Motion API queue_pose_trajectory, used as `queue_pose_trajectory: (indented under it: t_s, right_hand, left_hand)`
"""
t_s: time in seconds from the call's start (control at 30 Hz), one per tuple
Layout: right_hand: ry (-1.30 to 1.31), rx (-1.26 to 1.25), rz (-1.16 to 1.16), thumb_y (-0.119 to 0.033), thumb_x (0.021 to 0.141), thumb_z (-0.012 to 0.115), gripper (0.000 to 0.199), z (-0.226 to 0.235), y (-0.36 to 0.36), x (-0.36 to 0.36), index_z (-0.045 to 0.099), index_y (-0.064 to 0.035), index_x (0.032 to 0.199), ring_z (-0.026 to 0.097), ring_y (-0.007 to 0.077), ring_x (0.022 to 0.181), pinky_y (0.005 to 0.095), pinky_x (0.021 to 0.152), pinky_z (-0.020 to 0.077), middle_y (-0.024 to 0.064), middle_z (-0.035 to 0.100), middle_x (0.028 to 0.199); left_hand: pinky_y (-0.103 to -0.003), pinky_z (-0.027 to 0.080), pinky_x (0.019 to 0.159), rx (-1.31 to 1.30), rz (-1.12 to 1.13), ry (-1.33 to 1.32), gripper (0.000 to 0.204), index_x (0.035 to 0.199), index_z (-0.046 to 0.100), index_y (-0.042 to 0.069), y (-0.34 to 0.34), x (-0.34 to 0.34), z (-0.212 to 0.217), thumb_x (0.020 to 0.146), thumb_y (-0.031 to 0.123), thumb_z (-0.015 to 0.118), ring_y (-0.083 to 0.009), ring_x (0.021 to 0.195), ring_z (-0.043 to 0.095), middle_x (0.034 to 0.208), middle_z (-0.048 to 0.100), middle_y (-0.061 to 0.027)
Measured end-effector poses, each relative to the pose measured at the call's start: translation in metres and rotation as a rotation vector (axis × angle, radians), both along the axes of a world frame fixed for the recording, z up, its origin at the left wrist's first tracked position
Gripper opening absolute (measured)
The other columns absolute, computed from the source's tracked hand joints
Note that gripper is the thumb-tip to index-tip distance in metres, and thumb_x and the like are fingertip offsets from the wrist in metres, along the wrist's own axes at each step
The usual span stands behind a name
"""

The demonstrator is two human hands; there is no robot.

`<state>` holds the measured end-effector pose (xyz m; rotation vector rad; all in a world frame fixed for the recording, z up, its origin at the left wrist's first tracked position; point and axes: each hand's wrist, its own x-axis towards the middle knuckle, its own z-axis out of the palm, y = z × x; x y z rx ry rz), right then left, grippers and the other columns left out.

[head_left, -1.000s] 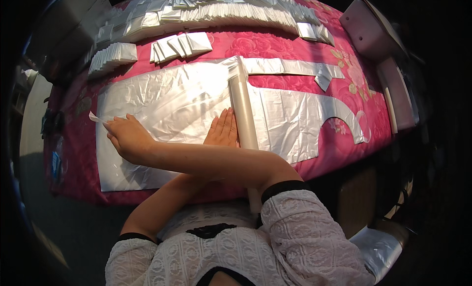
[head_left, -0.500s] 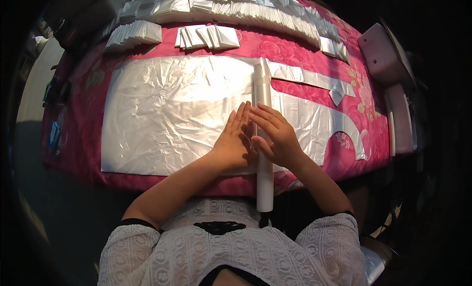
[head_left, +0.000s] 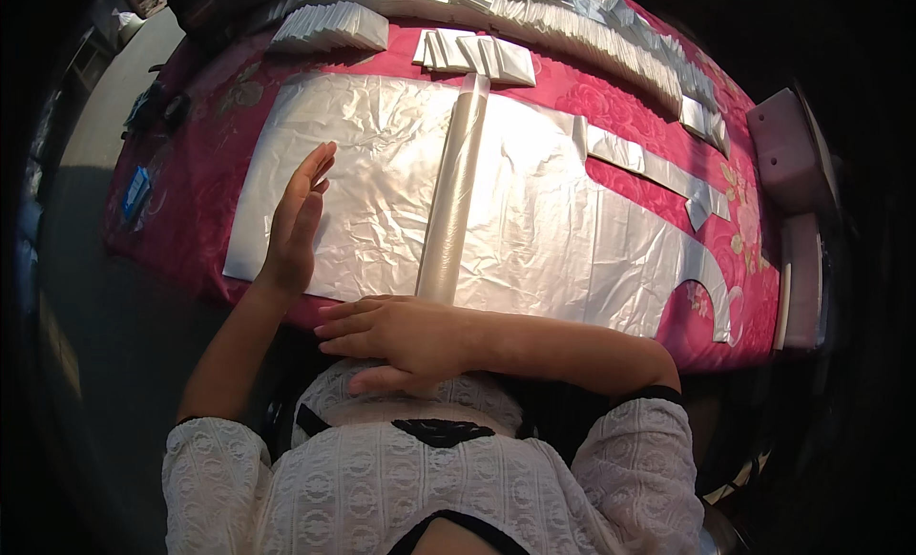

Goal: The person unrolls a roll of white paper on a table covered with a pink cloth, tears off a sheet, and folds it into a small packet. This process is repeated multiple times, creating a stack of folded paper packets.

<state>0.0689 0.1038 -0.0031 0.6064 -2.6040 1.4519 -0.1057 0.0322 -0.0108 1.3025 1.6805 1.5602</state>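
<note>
A thin, crinkled whitish plastic sheet [head_left: 544, 230], with a curved loop and a long strap at its right end like a disposable apron, lies flat on the table. Across it, pointing away from me and tilted slightly, rests a long pale tube [head_left: 452, 197] that looks wrapped in film. My left hand [head_left: 300, 226] is raised over the sheet's left part, fingers stretched and holding nothing. Over the tube's near end lies my right hand [head_left: 405, 335], palm down with fingers spread; it hides that end, and I cannot tell whether it presses on it.
A pink floral cloth [head_left: 611, 106] covers the table. Folded white packets stand in a left stack [head_left: 334, 28], a small middle group [head_left: 477, 57] and a long row [head_left: 592, 54] at the back. Pink boxes [head_left: 787, 140] stand right; a blue packet [head_left: 136, 192] lies left.
The tube has moved left across the sheet. My hands, close together on it before, have parted: the left went left and up, the right came nearer to my body.
</note>
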Motion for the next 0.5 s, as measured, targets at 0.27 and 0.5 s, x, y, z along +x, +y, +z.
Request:
queue_pose_trajectory:
  t_s: [0.27,0.5]
  right_hand:
    - [0.064,0.587,-0.36,-0.027,0.081,0.06,0.05,0.008,0.072,-0.024,0.046,-0.0092,0.126,0.035,0.0274,0.128,0.0445,0.105,0.0266,0.0103,0.044,0.132]
    - [0.289,0.647,-0.239,-0.046,0.086,0.046,0.051,-0.037,0.051,-0.141,0.054,-0.0086,0.12,0.034,0.0292,0.127,0.0452,0.106,0.0226,0.0108,0.048,0.129]
  left_hand:
    - [-0.038,0.027,0.104,-0.188,0.189,-0.001,0.07,0.136,0.029,-0.001,-0.129,-0.043,-0.014,0.092,0.054,0.028,-0.0258,0.127,0.035,0.139,0.035,-0.0161]
    - [-0.036,0.035,0.098,-0.305,0.195,0.174,0.062,0.135,0.029,-0.002,-0.151,-0.02,-0.002,0.09,0.039,0.044,-0.0272,0.117,0.045,0.134,0.04,-0.018]
